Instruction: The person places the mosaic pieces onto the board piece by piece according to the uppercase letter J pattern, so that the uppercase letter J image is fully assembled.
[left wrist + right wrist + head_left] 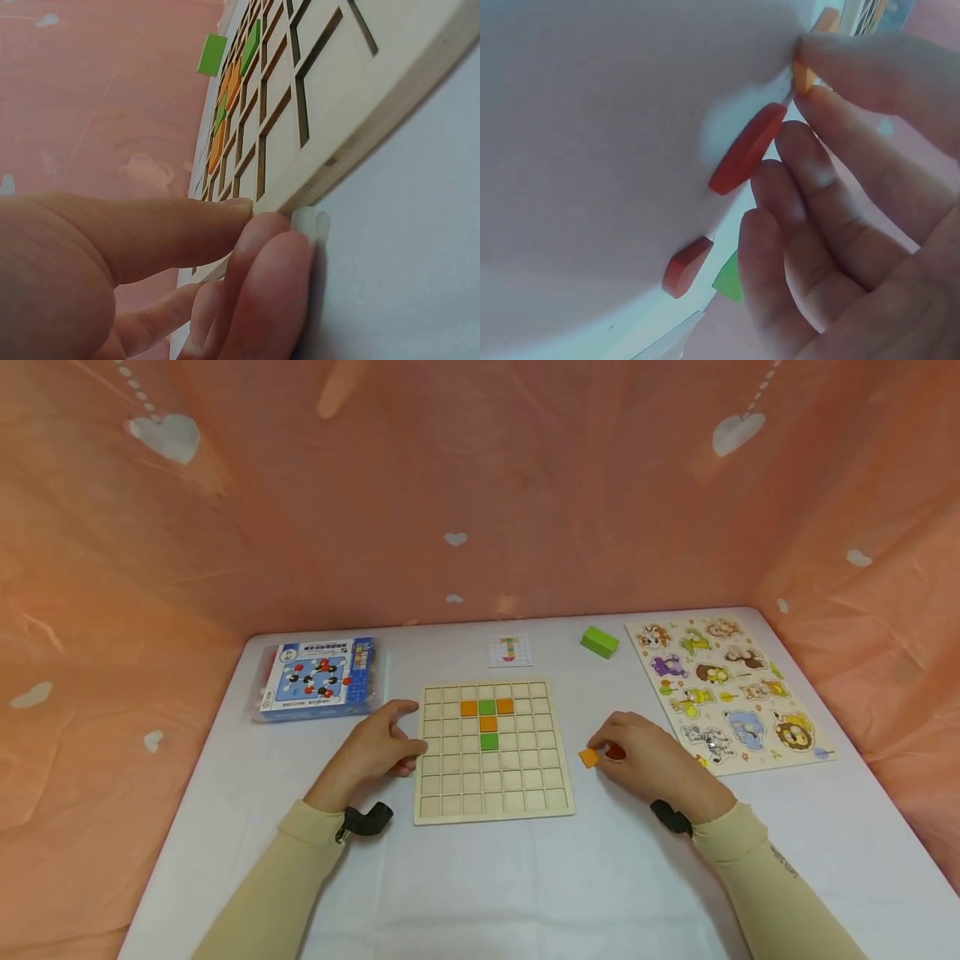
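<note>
A square wooden grid board (450,790) lies on the table with orange and green square tiles set in its upper cells. My left hand (378,745) is at its left side; in the left wrist view the thumb (202,225) presses on the rim and curled fingertips bear against it from below. Right of the board, my right hand (648,760) pinches an orange square tile (588,758) between thumb and index finger, close to the tabletop. A red rounded piece (748,150) lies beside its other fingertips. A second red piece (688,268) appears farther off in the right wrist view.
A small pattern card (511,649) with a coloured hooked shape lies behind the board. Beside it is a green block (600,642). A boxed molecule-model set (315,681) sits at back left, and an animal peg puzzle (727,693) at right. Pink cloth (480,485) surrounds the table.
</note>
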`<action>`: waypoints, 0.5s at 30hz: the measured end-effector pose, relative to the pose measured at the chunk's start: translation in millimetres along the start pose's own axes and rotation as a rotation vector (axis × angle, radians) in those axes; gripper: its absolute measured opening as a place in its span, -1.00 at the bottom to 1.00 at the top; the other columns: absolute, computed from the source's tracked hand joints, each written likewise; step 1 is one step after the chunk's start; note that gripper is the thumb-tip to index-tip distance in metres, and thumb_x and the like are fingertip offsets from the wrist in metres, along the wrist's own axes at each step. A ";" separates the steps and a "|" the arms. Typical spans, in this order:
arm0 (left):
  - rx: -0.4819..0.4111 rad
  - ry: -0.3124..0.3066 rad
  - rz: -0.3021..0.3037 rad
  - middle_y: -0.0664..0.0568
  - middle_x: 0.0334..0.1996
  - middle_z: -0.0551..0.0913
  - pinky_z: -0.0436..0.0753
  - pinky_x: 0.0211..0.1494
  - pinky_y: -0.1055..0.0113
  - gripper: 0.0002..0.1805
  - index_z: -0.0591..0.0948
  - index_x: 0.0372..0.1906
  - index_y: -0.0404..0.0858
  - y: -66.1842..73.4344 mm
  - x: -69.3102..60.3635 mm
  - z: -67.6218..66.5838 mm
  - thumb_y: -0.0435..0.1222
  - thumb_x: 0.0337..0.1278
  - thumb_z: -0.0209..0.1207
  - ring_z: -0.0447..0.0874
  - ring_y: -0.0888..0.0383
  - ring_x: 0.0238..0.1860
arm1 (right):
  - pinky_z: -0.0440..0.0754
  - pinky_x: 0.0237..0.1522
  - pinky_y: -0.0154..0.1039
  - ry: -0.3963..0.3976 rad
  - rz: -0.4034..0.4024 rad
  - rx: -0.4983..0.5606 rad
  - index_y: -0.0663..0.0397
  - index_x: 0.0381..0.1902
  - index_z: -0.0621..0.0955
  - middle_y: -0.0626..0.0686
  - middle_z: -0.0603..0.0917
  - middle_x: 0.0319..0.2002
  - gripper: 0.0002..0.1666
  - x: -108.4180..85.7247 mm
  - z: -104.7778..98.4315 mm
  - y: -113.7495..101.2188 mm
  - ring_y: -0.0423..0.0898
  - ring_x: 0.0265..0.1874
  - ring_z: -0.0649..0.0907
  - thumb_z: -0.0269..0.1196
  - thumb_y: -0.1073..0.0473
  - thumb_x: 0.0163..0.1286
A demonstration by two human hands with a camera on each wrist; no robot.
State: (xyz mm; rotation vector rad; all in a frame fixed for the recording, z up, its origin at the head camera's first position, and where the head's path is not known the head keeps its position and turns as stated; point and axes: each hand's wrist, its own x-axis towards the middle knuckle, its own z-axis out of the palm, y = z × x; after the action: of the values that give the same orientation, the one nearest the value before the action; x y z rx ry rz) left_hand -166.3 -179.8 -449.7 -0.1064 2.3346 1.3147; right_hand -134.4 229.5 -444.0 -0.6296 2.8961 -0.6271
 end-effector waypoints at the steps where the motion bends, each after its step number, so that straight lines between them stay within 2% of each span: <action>1: 0.000 0.001 0.000 -0.14 -0.30 0.64 0.83 -0.32 0.30 -0.15 0.32 0.63 -0.19 -0.2 0.1 0.1 -0.34 0.33 0.43 0.73 0.16 -0.47 | 0.70 -0.11 -0.17 0.005 -0.003 -0.001 0.04 -0.12 0.81 -0.03 0.73 -0.13 -0.83 0.2 0.0 -0.2 -0.15 -0.21 0.62 0.48 0.27 0.32; 4: 0.002 0.002 0.001 -0.13 -0.31 0.65 0.83 -0.32 0.30 -0.16 0.32 0.63 -0.19 -0.2 0.0 0.7 -0.34 0.32 0.43 0.73 0.17 -0.48 | 0.67 -0.15 -0.20 0.016 -0.005 0.002 0.03 -0.14 0.81 -0.05 0.72 -0.17 -0.85 1.2 -0.7 -1.7 -0.16 -0.24 0.60 0.50 0.25 0.33; 7: 0.002 0.005 0.004 -0.13 -0.32 0.65 0.83 -0.33 0.30 -0.16 0.32 0.62 -0.20 0.7 -0.9 1.0 -0.34 0.32 0.43 0.73 0.17 -0.48 | 0.70 -0.12 -0.15 0.040 -0.022 0.001 0.05 -0.16 0.81 -0.04 0.73 -0.17 -0.85 3.3 -1.7 -4.1 -0.11 -0.21 0.63 0.52 0.25 0.31; 12: -0.001 0.008 -0.001 -0.14 -0.31 0.65 0.82 -0.33 0.31 -0.16 0.33 0.62 -0.19 1.5 -2.1 1.0 -0.34 0.32 0.43 0.73 0.16 -0.48 | 0.74 0.15 0.05 0.059 -0.046 -0.005 0.04 -0.15 0.82 -0.02 0.77 -0.12 -0.85 14.8 0.4 -14.0 0.00 -0.03 0.71 0.51 0.16 0.35; 15: -0.005 0.011 -0.013 -0.14 -0.29 0.65 0.82 -0.32 0.32 -0.16 0.33 0.62 -0.15 1.4 -2.3 1.1 -0.33 0.32 0.44 0.73 0.15 -0.47 | 0.73 0.24 0.07 0.043 -0.042 0.003 0.03 -0.13 0.83 -0.03 0.78 -0.11 -0.80 25.6 4.6 -25.8 0.01 0.03 0.71 0.51 0.07 0.38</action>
State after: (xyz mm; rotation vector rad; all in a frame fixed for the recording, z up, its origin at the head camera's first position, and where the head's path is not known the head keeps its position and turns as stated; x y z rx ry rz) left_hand -164.2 -178.6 -448.1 -0.1310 2.3360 1.3167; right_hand -147.1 195.7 -437.9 -0.6872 2.9279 -0.6573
